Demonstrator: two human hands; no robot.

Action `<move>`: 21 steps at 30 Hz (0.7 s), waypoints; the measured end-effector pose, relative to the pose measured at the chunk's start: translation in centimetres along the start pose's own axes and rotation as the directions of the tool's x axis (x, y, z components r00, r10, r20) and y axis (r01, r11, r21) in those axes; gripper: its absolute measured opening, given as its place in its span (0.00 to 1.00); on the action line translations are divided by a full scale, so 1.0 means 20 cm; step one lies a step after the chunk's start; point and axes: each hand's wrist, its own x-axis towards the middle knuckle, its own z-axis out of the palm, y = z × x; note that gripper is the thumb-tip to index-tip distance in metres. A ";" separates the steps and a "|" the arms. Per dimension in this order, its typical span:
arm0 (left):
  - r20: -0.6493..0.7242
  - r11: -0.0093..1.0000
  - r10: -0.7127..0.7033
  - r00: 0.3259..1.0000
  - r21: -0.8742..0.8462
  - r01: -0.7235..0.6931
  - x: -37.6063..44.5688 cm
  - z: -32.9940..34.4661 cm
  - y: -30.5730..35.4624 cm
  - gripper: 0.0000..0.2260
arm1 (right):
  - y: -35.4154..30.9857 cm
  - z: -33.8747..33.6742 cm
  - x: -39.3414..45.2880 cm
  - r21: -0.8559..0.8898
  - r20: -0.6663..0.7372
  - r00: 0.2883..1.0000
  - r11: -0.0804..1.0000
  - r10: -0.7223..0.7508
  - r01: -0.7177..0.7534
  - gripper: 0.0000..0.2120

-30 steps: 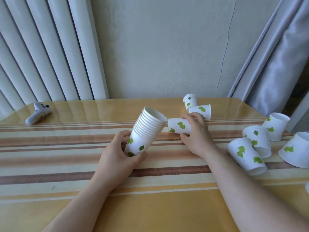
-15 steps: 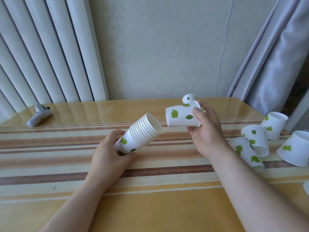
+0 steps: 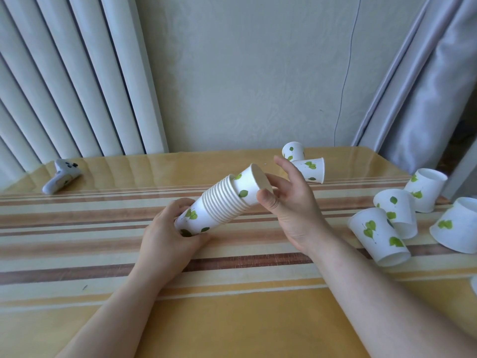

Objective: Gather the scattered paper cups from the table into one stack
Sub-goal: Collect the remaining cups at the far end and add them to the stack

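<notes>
My left hand (image 3: 167,236) grips the base of a tilted stack of white, green-leaf paper cups (image 3: 219,208) just above the striped table (image 3: 232,319); the stack's rims point up and right. One more paper cup (image 3: 246,186) sits at the stack's open end, base facing outward. My right hand (image 3: 291,202) holds that cup by its base end with thumb and fingertips, the other fingers spread. Loose cups lie behind my right hand: one upside down (image 3: 293,150) and one on its side (image 3: 312,169).
Several more loose cups crowd the table's right side, among them a fallen one (image 3: 378,235), one behind it (image 3: 396,210), one upside down (image 3: 427,189) and one at the edge (image 3: 456,226). A white game controller (image 3: 60,175) lies far left. Curtains hang behind.
My right hand lifted a cup off the table, turned it and brought it left onto the open end of the stack. My left hand lowered and tilted the stack further to the right.
</notes>
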 end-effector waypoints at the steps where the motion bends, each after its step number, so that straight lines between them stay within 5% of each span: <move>1: 0.002 1.000 -0.003 1.000 -0.005 0.003 0.00 0.00 0.00 0.28 | 0.00 0.00 0.00 -0.001 0.004 1.000 1.000 0.006 -0.006 0.59; 5: 0.020 1.000 -0.013 1.000 -0.025 0.013 0.00 0.00 0.00 0.29 | -0.05 -0.01 -0.01 -0.086 -0.016 1.000 0.996 -0.012 0.010 0.42; 10: 0.061 0.999 -0.005 0.998 -0.043 0.007 0.00 0.00 0.00 0.30 | -0.22 -0.25 0.01 -0.379 -0.256 0.961 0.925 -0.103 -0.001 0.17; 12: 0.078 0.999 0.007 0.997 -0.049 -0.003 -0.01 -0.01 0.02 0.30 | -0.27 -0.44 -0.08 -0.661 -0.295 0.927 0.750 -0.230 -0.024 0.14; 14: 0.101 0.999 0.029 0.994 -0.049 -0.024 -0.02 -0.01 0.03 0.31 | -0.28 -0.60 -0.20 -0.884 -0.291 0.913 0.445 -0.285 -0.143 0.18; 18: 0.218 0.995 0.089 0.972 -0.063 -0.077 -0.04 -0.01 0.04 0.29 | -0.21 -0.69 -0.40 -0.914 -0.403 0.914 -0.070 0.048 -0.399 0.36; 21: 0.339 0.994 0.108 0.934 -0.020 -0.108 -0.06 -0.02 0.05 0.26 | -0.17 -0.64 -0.48 -0.912 -0.406 0.909 -0.103 0.092 -0.397 0.35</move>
